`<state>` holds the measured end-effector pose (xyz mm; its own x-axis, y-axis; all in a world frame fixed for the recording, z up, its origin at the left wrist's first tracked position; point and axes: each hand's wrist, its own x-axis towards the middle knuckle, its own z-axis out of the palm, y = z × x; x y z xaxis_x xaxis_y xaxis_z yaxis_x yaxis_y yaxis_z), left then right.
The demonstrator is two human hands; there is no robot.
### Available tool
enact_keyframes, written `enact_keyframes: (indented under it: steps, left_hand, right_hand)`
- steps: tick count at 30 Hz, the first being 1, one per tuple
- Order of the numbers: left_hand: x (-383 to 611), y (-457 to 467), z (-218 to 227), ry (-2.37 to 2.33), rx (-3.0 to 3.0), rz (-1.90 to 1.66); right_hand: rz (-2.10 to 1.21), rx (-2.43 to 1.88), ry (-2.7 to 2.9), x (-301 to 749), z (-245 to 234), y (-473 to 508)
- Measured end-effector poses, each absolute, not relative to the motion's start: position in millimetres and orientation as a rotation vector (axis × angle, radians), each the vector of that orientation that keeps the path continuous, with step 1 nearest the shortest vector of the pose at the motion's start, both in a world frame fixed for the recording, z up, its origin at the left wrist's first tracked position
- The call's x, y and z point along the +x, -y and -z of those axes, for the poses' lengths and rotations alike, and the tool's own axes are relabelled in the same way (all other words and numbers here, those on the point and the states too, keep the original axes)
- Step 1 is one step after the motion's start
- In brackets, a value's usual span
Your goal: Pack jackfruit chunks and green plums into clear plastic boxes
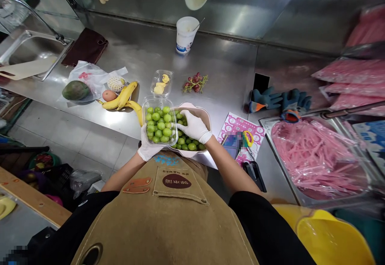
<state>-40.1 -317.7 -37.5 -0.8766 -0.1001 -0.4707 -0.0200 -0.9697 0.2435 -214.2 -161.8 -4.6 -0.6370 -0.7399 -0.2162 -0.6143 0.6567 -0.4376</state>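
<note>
My left hand [145, 149], in a white glove, grips a clear plastic box [144, 116] from its left side and below. Loose green grapes [159, 123] fill this box, which is tilted towards me. Just right of it stands a pink-rimmed basin [207, 116] with more green grapes [187, 141] inside. My gloved right hand [193, 126] reaches over the basin, fingers bent down and thumb pointing at the box. Its fingertips are partly hidden, so what they hold is unclear.
Beyond the box lie bananas [126, 95], a mango [75, 90], a small tub of cut fruit [161, 83] and red grapes [196, 82]. A white bucket [185, 34] stands near the wall. Scissors [249, 141] and blue gloves [266, 98] are at right, by a sink of pink packing [315, 156].
</note>
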Motion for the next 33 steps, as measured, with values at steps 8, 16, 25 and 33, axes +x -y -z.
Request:
enact_keyframes:
  steps: [8,16,25,33]
  left_hand:
    - [-38.2,316.4,32.4,0.358,0.802,2.951]
    - [-43.0,314.5,11.4,0.274,0.807,3.020]
    - [-44.2,309.3,3.9,0.354,0.847,2.888]
    - [-40.5,312.6,9.2,0.208,0.876,2.939]
  right_hand:
    - [0.461,-0.995,-2.479,-222.6,4.8,175.7]
    - [0.985,-0.969,-2.496,-241.0,-48.7,175.7]
    - [0.735,-1.551,-2.283,-190.8,-129.7,244.0]
    - [1.021,-1.409,-2.421,-203.3,-116.0,190.8]
